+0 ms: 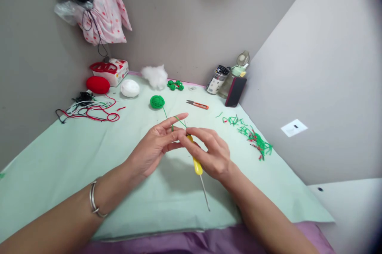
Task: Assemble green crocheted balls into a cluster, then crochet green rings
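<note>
My right hand [210,152] is closed on a crochet hook with a yellow handle [197,165]; a thin metal end sticks out below it toward me. Green yarn [165,113] runs from a green yarn ball [157,102] to my left hand [159,142], loops over the raised index finger and reaches the hook's upper tip. The left thumb and a finger pinch close to that tip, touching the right fingertips. Whatever small piece they pinch is hidden by the fingers. A silver bangle circles the left wrist.
Orange-handled thread snips [197,104] lie beyond my hands. Green and red yarn scraps [253,138] are strewn at right. A red yarn ball [98,85], a white yarn ball [129,88] and tangled strands sit at left. White stuffing [155,76], a phone [236,92] and a pen cup [216,82] stand behind.
</note>
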{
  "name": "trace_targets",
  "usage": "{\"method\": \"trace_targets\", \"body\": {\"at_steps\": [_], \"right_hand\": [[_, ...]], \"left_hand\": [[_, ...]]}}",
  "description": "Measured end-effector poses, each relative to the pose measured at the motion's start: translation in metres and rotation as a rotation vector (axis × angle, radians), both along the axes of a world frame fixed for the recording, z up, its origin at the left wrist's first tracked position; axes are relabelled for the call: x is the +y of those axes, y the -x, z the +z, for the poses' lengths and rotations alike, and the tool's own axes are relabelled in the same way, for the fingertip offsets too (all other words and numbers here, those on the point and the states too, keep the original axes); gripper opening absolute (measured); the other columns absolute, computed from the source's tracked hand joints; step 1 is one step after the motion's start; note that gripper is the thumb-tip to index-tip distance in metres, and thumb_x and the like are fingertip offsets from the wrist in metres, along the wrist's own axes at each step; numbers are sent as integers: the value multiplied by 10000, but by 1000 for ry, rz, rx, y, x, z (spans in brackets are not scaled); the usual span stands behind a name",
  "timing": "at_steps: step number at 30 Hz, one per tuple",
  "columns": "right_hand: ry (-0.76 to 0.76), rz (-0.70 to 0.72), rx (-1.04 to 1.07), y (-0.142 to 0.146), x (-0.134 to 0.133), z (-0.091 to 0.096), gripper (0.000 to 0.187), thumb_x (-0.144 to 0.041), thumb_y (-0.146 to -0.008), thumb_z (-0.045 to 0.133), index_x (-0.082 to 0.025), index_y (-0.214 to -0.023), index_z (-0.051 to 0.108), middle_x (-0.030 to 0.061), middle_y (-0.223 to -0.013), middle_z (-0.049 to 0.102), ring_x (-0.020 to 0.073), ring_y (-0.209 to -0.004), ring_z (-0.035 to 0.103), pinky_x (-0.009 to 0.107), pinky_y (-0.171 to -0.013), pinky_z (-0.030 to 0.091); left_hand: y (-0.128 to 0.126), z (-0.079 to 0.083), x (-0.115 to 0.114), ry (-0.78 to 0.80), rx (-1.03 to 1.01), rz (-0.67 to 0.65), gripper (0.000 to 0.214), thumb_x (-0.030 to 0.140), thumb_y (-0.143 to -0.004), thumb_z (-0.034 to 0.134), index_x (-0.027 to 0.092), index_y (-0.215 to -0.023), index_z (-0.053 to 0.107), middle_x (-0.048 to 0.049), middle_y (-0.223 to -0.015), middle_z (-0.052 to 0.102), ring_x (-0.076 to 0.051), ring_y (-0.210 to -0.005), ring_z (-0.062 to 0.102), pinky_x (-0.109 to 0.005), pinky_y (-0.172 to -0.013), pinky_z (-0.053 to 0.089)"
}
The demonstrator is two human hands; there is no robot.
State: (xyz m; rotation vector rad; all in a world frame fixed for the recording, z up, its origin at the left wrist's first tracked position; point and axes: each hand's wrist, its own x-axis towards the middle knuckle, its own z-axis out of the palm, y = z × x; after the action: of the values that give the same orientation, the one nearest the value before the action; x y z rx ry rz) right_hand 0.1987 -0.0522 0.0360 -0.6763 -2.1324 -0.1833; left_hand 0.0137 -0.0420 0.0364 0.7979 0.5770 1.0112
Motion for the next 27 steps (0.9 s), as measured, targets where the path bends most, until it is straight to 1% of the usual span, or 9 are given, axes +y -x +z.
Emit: {"method": "trace_targets", "body": {"at_steps": [2,3,7,10,16,21,23,25,27], "right_hand": [[-16,22,50,0,0,0,344,-102,-924,590,-303,-1182,694,62,-1105,713,206,-1011,685,351,-852,592],[47,40,141,0,1,1,323,-107,-932,579,-289,-1172,695,62,-1076,714,199,-983,688,353,-836,594],[529,166,609,-1,6,7,185,-200,-980,535,-224,-1001,717,44,-898,702,148,-708,665,327,-666,589],[767,276,737,0,9,8,180,-271,-980,549,-215,-947,716,38,-874,697,133,-635,637,311,-599,571],[580,171,551,7,5,7,131,-239,-931,625,-228,-968,751,60,-934,719,188,-854,659,343,-724,562],[765,273,704,4,8,8,180,-298,-981,550,-201,-952,698,48,-907,723,136,-676,649,305,-631,564],[777,290,718,3,8,7,192,-302,-1001,509,-200,-960,666,47,-907,729,140,-665,666,316,-637,577],[687,236,649,2,6,6,203,-270,-1018,466,-205,-990,657,47,-908,728,143,-675,678,325,-656,586],[490,142,475,1,4,4,207,-219,-1013,462,-216,-1046,666,53,-925,725,155,-737,693,330,-690,593]], "left_hand": [[1,1,1,44,-13,-48,407,256,-799,774,211,-1196,692,-2,-857,677,-118,-836,625,-265,-833,539],[1,1,2,65,-14,-58,371,247,-790,781,192,-1149,705,-10,-871,679,-117,-830,628,-264,-822,543],[3,2,3,44,11,14,322,222,-782,787,197,-1092,705,15,-831,649,-98,-781,618,-263,-807,554],[1,0,0,-48,68,64,369,241,-788,785,234,-1146,692,34,-818,626,-101,-796,616,-272,-831,550],[-2,-4,-2,-145,122,63,428,246,-786,789,258,-1199,676,27,-822,640,-119,-844,617,-275,-860,522],[0,1,0,-60,83,-16,426,255,-813,758,219,-1226,663,9,-870,614,-139,-860,620,-308,-843,542],[1,3,1,-55,71,-8,406,245,-819,747,209,-1216,670,10,-870,597,-135,-849,615,-306,-837,548],[1,3,0,-61,69,17,401,241,-825,740,211,-1218,669,13,-859,589,-131,-846,612,-307,-841,552],[1,2,-1,-64,69,39,420,242,-824,745,221,-1235,659,19,-843,596,-122,-841,610,-301,-851,553]]}}
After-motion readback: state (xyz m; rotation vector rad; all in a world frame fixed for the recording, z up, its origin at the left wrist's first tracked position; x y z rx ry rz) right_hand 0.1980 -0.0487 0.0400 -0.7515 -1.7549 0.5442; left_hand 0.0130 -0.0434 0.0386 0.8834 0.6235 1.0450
